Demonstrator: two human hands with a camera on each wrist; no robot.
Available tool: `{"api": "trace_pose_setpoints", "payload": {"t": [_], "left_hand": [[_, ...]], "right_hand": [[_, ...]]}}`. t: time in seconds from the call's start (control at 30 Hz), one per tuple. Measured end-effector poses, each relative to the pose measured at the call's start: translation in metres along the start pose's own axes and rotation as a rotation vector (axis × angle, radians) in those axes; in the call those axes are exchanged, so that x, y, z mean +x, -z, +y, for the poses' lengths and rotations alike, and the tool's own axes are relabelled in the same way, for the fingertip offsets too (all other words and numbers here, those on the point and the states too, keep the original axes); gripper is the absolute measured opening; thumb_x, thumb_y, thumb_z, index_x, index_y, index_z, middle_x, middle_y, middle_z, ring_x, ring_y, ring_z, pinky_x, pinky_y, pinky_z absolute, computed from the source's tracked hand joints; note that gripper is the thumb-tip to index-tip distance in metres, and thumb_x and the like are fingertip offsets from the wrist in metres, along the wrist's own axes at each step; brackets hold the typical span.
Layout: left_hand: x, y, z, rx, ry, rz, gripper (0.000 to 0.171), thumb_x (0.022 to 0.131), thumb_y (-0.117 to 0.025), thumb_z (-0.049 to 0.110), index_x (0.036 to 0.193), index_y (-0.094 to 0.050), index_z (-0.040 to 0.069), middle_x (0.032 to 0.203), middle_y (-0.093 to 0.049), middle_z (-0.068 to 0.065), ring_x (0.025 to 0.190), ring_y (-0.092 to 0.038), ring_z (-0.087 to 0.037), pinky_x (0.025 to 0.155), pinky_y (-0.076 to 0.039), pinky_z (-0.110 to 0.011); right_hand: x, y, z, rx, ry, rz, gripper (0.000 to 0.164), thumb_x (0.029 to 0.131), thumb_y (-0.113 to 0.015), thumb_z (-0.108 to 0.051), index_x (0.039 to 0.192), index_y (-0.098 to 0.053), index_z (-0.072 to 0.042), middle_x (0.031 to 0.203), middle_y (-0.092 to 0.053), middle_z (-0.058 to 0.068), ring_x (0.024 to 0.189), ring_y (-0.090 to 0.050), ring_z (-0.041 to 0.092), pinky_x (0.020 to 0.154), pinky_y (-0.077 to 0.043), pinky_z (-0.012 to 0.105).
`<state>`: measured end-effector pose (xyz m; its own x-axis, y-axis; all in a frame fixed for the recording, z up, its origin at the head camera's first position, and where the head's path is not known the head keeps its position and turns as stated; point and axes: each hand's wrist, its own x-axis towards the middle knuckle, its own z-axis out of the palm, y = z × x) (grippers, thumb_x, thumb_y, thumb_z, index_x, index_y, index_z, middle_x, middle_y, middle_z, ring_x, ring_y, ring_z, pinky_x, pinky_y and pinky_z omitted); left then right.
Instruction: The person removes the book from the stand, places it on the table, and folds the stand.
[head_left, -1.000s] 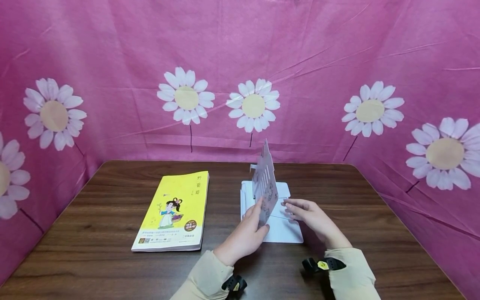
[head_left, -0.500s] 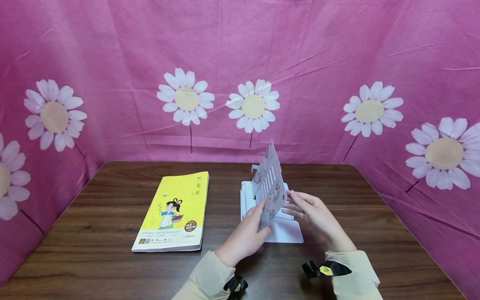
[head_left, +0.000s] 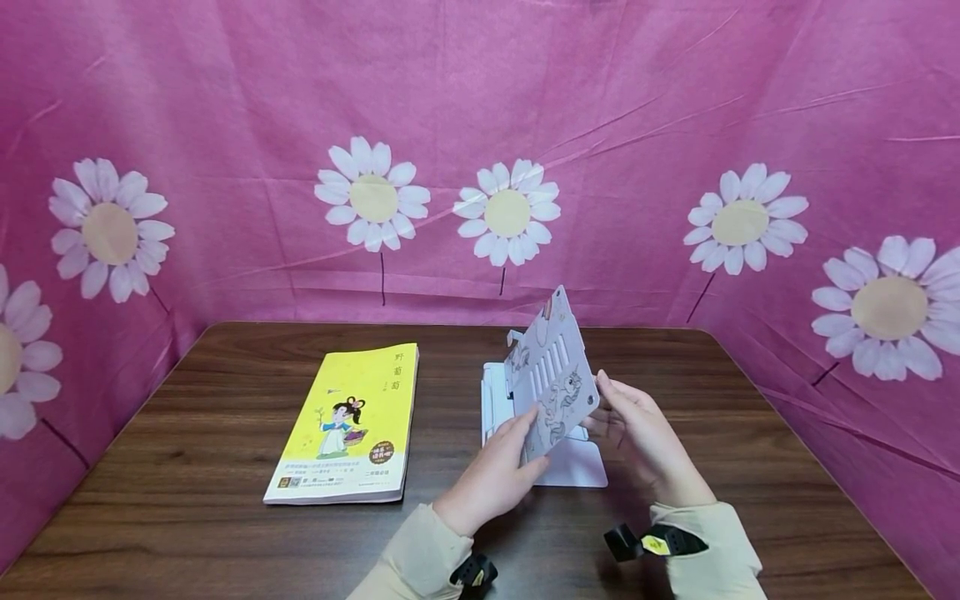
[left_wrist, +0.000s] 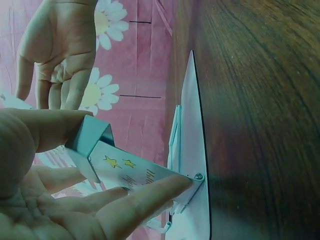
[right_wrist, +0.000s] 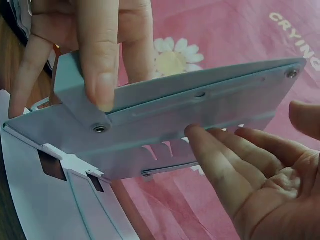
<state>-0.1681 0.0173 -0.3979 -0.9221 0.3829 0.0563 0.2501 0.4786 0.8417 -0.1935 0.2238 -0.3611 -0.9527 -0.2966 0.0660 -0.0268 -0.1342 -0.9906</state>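
A white metal book stand has its slotted panel, printed with unicorns, tilted up above the flat base plate. My left hand grips the panel by its near edge, thumb on one face and fingers on the other. In the right wrist view a folded clip and a screw show beside the left thumb. My right hand is at the panel's right edge. Its straight fingers reach to the panel's underside, and the thumb stands off from it there.
A yellow-covered book with a cartoon figure lies to the left of the stand on the brown wooden table. Behind the table hangs a pink cloth with white flowers. Black camera straps circle both wrists.
The panel has tipped over to the right, so more of its printed face shows. My left hand has moved slightly right with it, and my right hand has risen to its right edge.
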Motion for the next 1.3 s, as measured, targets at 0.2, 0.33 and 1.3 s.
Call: {"api": "trace_pose_setpoints", "payload": {"t": [0.2,0.33,1.3], "left_hand": [[-0.001,0.0,0.002,0.039,-0.021,0.005,0.064,0.095,-0.064,0.021,0.15,-0.038,0.001,0.147,-0.049,-0.018,0.132,-0.05,-0.029,0.112,-0.04,-0.047],[-0.002,0.001,0.004,0.054,-0.022,-0.014,0.062,0.096,-0.063,0.024,0.149,-0.04,0.001,0.147,-0.05,-0.017,0.134,-0.049,-0.028,0.113,-0.039,-0.046],[-0.005,0.0,0.004,0.127,-0.015,-0.158,0.054,0.095,-0.065,0.03,0.14,-0.053,0.002,0.146,-0.053,-0.01,0.138,-0.046,-0.022,0.115,-0.038,-0.037]], "right_hand": [[-0.001,0.007,-0.002,0.044,0.008,-0.003,0.037,0.108,-0.038,-0.026,0.103,-0.075,-0.023,0.097,-0.076,-0.006,0.088,-0.072,0.008,0.081,-0.059,0.028],[-0.003,0.012,-0.006,0.085,-0.003,0.03,0.037,0.108,-0.04,-0.026,0.1,-0.076,-0.02,0.092,-0.077,-0.005,0.083,-0.072,0.008,0.078,-0.06,0.027],[-0.01,0.063,-0.004,-0.196,-0.246,0.247,0.029,0.1,-0.054,-0.013,0.08,-0.074,-0.021,0.076,-0.073,-0.007,0.071,-0.067,0.005,0.063,-0.056,0.022]]}}
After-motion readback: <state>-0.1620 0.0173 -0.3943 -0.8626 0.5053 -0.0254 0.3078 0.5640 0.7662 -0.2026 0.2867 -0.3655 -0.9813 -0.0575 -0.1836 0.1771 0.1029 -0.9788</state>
